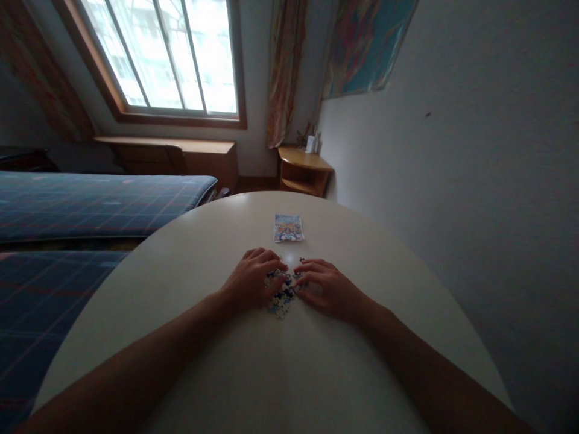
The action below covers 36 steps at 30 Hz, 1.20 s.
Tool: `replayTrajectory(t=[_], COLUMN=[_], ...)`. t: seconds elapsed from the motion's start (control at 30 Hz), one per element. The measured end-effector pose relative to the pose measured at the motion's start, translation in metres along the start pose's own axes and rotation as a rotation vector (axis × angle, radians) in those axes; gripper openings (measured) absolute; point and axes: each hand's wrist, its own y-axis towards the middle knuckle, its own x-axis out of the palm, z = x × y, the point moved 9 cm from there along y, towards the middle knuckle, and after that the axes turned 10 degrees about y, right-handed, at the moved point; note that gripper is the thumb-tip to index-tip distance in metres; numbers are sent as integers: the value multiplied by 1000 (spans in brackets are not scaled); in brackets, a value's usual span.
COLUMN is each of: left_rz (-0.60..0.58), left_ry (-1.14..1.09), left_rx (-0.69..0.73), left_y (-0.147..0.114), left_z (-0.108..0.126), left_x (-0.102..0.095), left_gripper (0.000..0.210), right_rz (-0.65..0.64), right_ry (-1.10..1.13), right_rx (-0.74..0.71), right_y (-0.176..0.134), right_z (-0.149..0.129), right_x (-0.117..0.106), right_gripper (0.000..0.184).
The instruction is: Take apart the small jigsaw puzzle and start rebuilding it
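Observation:
A small pile of jigsaw puzzle pieces (pixel 284 296), dark blue, white and pale, lies on the white round table (pixel 217 367). My left hand (pixel 253 280) rests at the pile's left side, its fingers curved over some of the pieces and slightly apart. From the other side, my right hand (pixel 328 286) reaches in with its fingers spread, the tips touching or just over the pile's right edge. Neither hand visibly grips a piece, and both cover part of the pile. Just beyond the hands lies a small printed picture card (pixel 288 228) in blue and orange.
Beds with plaid blue mattresses (pixel 90 205) stand to the left of the table. A wooden corner shelf (pixel 304 160) with small items is beyond the far edge. At the right rises a bare wall (pixel 452 181); a bright window (pixel 167 54) is at the back.

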Motion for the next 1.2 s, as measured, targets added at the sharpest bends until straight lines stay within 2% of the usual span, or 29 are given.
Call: replayTrajectory(t=[0.1, 0.17, 0.5, 0.73, 0.83, 1.03, 1.2], left_rz=[-75, -111, -152, -137, -124, -97, -109], left_ry=[-57, -77, -165, -204, -208, -205, -199], left_rx=[108, 135, 77, 70, 80, 47, 35], left_y=[-4, -5, -2, -2, -2, 0, 1], left_z=[20, 24, 18, 15, 14, 7, 4], left_x=[3, 6, 10, 11, 13, 15, 17], left_gripper=[19, 20, 15, 13, 11, 10, 11], right_rz=[17, 28, 129, 24, 23, 10, 69], right_ry=[2, 7, -90, -118, -119, -53, 40], right_rx=[11, 22, 99, 45, 39, -50, 63], right_y=[1, 2, 1, 1, 1, 0, 1], right_z=[3, 6, 16, 2, -2, -9, 1], right_x=[-1, -2, -16, -10, -11, -2, 2], right_gripper=[8, 6, 6, 7, 7, 26, 34])
